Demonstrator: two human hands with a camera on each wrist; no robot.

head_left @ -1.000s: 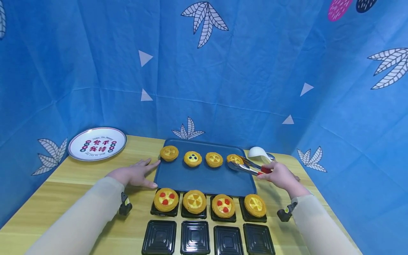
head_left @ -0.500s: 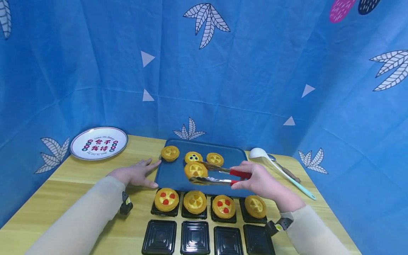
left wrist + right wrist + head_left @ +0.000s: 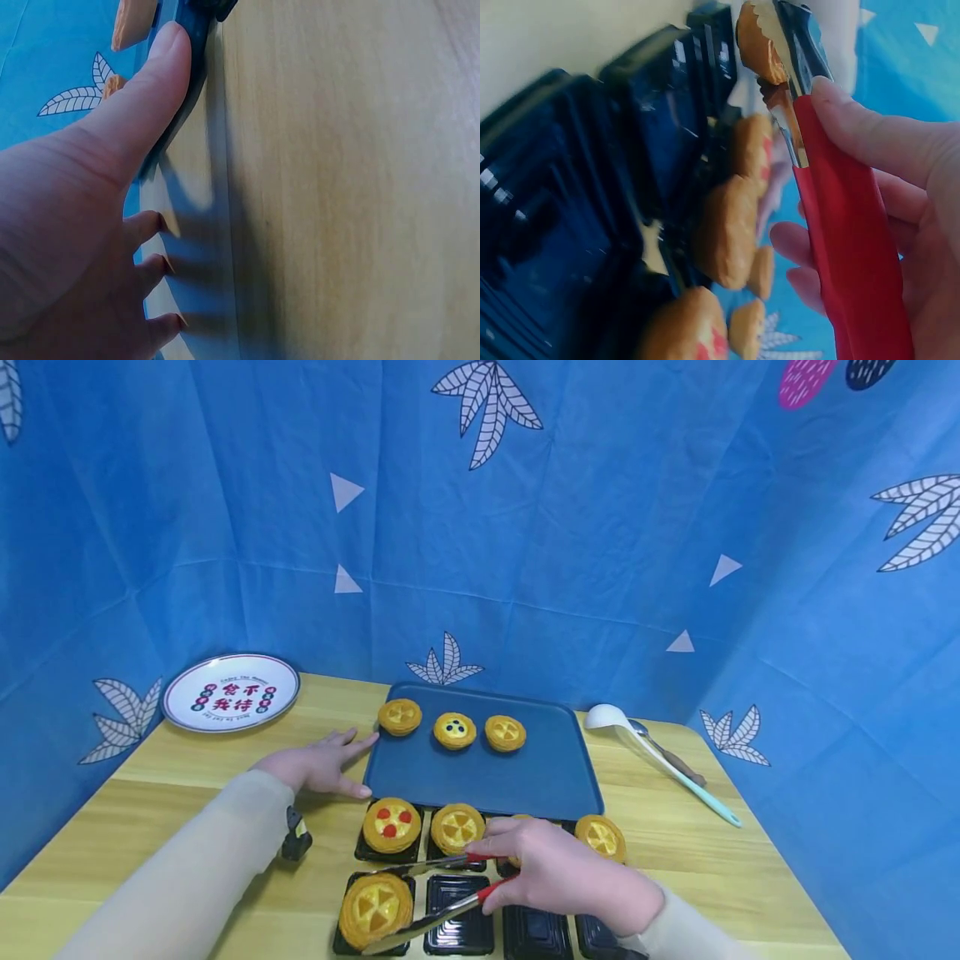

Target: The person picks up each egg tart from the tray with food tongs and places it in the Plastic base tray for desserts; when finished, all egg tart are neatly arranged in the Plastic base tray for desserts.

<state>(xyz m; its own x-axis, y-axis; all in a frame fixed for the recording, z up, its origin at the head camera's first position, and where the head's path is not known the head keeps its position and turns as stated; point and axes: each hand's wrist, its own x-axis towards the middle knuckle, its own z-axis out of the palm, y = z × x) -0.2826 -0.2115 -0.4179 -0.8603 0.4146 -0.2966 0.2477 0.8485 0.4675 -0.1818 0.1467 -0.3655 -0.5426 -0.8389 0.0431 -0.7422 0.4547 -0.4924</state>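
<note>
My right hand [image 3: 558, 870] grips red-handled metal tongs [image 3: 847, 247]. Between the tong tips is an egg tart [image 3: 377, 910] with wedge-shaped pieces on top, over the front-left black plastic tray [image 3: 347, 939]. Fingers of my left hand [image 3: 318, 768] are spread on the wood beside the blue baking tray [image 3: 540, 785], thumb on its rim in the left wrist view. That baking tray bears a blueberry-topped tart [image 3: 454, 731] between two wedge-topped ones. Behind the tongs, a row of black trays holds tarts, including a red-topped tart [image 3: 392, 825]; my right hand partly hides another.
More black plastic trays [image 3: 459, 935] line the front, partly under the tongs and right hand. A white ladle [image 3: 637, 739] with a mint handle and a wooden-handled utensil [image 3: 678, 764] lie at the right. An oval plate [image 3: 231, 693] stands back left; a blue cloth [image 3: 480, 527] hangs behind.
The tongs have lifted the rightmost tart off the blue baking tray and carried it left and forward to the front-left black tray. My left hand has stayed in place.
</note>
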